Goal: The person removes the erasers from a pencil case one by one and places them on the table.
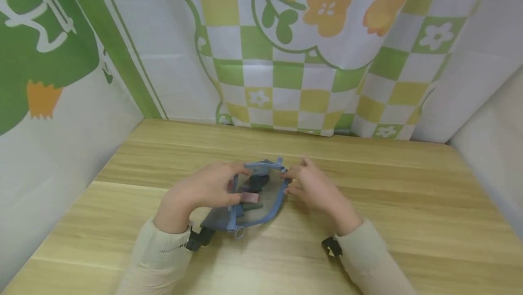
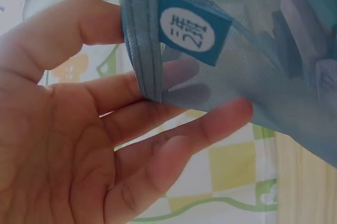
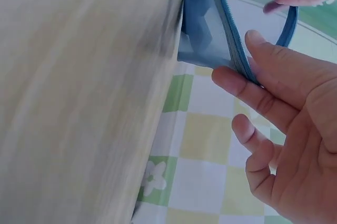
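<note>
A blue mesh zip pouch [image 1: 274, 212] is held between the two hands with its mouth spread wide. My left hand [image 1: 204, 188] grips its left rim; in the left wrist view, fingers [image 2: 113, 97] lie along the edge beside a blue label [image 2: 195, 28] with a white oval. My right hand [image 1: 316, 188] pinches the right rim by the zipper [image 3: 231, 23] between thumb and index finger, the other fingers loosely bent. Inside the pouch are a pink block [image 1: 250, 197], a green piece [image 1: 252, 206] and a dark piece [image 1: 258, 182]. Through the mesh, a lilac block [image 2: 303, 21] shows.
The pouch is over a wood-grain table [image 1: 388, 195]. A ring-shaped zipper pull [image 1: 239, 232] hangs at its near corner. Beyond the table's back edge is a checked, flowered curtain [image 1: 286, 77]. Small black devices [image 1: 332, 246] are worn at both wrists.
</note>
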Available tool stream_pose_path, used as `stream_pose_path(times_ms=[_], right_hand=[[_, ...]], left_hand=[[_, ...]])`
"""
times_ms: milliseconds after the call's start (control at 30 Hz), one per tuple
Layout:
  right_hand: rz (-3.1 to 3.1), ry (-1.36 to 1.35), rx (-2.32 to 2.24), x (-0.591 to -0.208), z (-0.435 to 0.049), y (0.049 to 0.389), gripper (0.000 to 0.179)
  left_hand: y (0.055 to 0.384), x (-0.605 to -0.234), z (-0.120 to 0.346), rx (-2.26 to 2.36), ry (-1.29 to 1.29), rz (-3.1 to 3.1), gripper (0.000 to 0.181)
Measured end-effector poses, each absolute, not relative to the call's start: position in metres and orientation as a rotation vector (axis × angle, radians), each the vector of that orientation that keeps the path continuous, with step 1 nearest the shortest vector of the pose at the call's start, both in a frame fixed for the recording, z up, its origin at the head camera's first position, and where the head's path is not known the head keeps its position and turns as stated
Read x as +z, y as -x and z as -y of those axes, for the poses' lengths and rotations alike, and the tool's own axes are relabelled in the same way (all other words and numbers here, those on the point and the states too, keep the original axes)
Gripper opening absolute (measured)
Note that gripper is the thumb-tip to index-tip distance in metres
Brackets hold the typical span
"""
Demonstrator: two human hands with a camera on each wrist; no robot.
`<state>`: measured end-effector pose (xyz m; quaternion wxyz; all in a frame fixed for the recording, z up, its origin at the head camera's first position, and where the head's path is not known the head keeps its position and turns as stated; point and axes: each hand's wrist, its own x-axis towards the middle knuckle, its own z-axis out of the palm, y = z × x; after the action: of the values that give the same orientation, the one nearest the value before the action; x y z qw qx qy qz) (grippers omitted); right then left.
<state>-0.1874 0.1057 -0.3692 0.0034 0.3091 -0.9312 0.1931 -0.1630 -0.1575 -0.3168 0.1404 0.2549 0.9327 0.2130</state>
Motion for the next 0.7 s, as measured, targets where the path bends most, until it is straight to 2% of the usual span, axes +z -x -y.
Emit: stream_pose_path(times_ms=[167, 400, 700], right_hand=[[2.892, -1.053, 0.735, -0.370, -0.112, 0.190, 0.033], [2.941, -1.096, 0.885, -0.365, -0.118, 0.193, 0.040], [2.984, -1.138, 0.850, -0.360, -0.118, 0.190, 0.041]], left_hand=[[0.163, -0.315, 0.159, 0.639, -0.744, -2.669, 0.060], [0.166, -0.313, 0.163, 0.662, -0.785, -2.653, 0.062], [0.166, -0.313, 0.162, 0.633, -0.802, -2.661, 0.070]])
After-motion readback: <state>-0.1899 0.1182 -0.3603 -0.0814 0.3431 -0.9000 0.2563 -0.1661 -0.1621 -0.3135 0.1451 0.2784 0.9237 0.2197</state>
